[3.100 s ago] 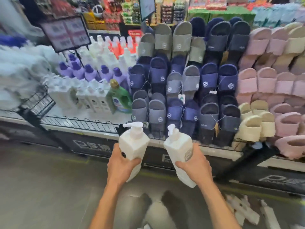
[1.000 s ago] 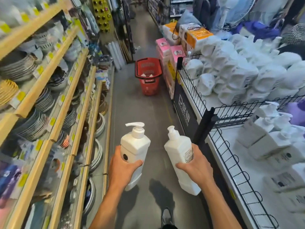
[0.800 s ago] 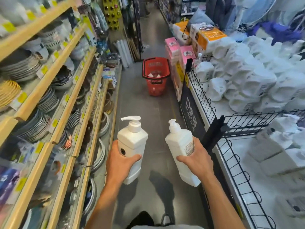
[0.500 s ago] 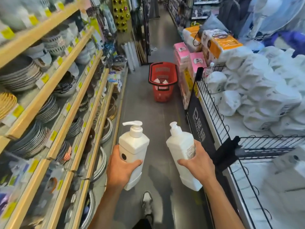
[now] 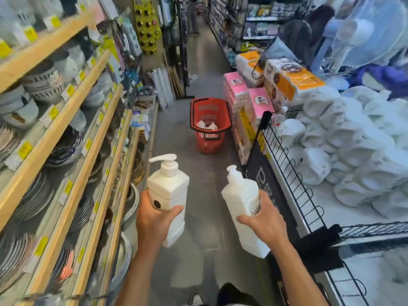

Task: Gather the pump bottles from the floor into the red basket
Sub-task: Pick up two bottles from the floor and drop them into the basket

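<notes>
My left hand (image 5: 154,221) grips a white pump bottle (image 5: 169,191) with a black round mark, held upright. My right hand (image 5: 263,219) grips a second white pump bottle (image 5: 244,202), tilted a little to the left. The red basket (image 5: 210,138) with black rim and handle stands on the aisle floor a few steps ahead, beside the stacked tissue packs. White pump tops (image 5: 206,125) of bottles show inside it.
Wooden shelves with plates and bowls (image 5: 66,151) line the left side. On the right runs a black wire-fenced display (image 5: 293,173) of white bagged goods, with pink and orange tissue packs (image 5: 247,100) beyond. The grey floor (image 5: 198,62) of the aisle stretches ahead.
I turned from the slipper display into the aisle and walked forward. The red basket has come nearer. Both hands still hold their bottles.
</notes>
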